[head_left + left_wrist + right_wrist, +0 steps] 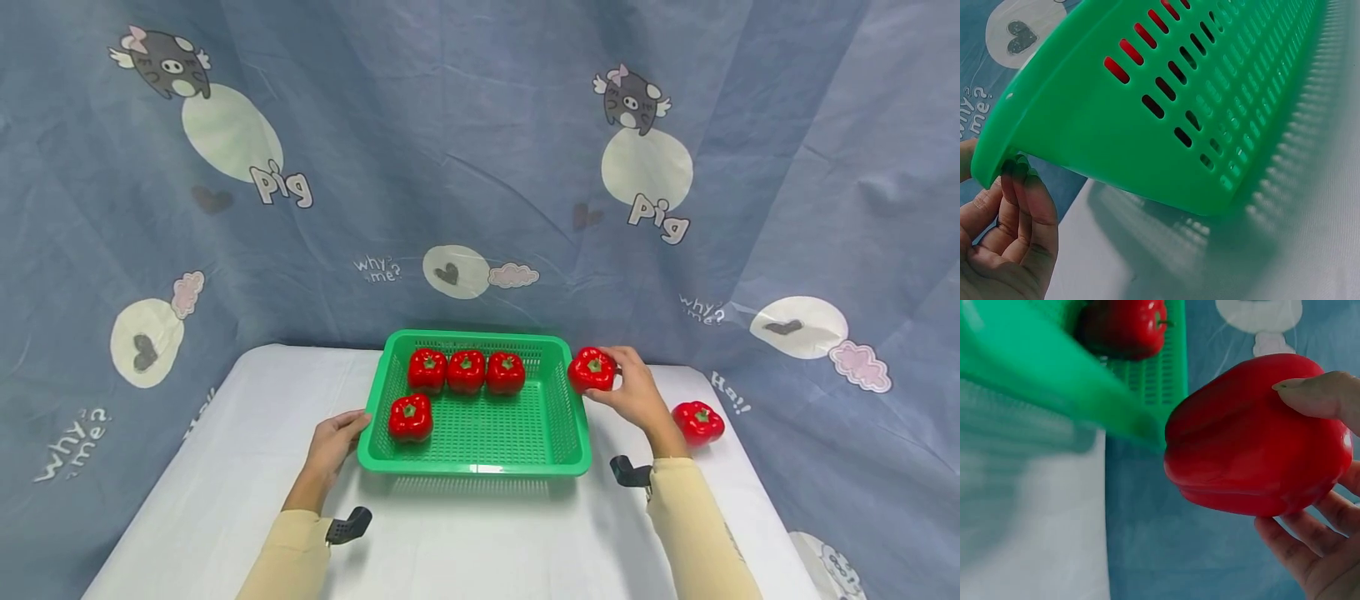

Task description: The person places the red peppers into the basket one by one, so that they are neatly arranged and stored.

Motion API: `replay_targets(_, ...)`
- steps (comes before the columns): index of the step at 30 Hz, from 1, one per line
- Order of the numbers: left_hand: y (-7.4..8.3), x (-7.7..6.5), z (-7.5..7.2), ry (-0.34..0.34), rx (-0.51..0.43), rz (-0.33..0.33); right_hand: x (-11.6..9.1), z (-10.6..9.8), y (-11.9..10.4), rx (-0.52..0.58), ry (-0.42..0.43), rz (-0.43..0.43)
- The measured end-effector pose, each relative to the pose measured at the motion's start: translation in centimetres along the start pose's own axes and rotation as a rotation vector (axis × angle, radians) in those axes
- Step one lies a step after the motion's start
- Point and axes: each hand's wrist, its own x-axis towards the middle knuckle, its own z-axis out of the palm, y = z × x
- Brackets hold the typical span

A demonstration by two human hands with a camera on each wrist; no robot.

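Observation:
A green plastic basket (480, 468) stands on the white table, with three red bell peppers (466, 372) in a row along its back and one more red bell pepper (410, 418) at its front left. My left hand (335, 440) grips the basket's left rim; in the left wrist view its fingertips (1030, 199) tuck under the lip. Another red bell pepper (589, 370) is in my right hand (637, 393), beside the basket's right rim. Seen from the right wrist, the thumb (1317, 395) lies on one side of this pepper and the fingers on the other.
One more red bell pepper (698, 423) lies on the table to the right, beyond my right forearm. Behind the white table (465, 542) hangs a blue cloth (465, 167) printed with pigs. A dark wrist camera (628, 472) sticks out from the right sleeve.

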Motion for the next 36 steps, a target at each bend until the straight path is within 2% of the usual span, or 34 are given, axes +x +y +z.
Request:
replay_targets(4,-0.1,0.0,-0.1,0.0,-0.001,0.004,0.4,0.7,-1.0,0.011,0.008,-0.055)
replay_targets(9,-0.2,0.0,-0.2,0.005,-0.011,0.01,1.0,1.8,-1.9,0.025,-0.009,-0.085)
replay_targets(31,-0.2,-0.2,-0.1,0.007,-0.009,-0.004,4.0,6.1,-4.2,0.075,-0.27,-0.159)
replay_targets(36,0.0,-0.2,-0.1,0.007,-0.002,-0.003,4.5,7.0,-4.7,0.025,-0.312,-0.199)
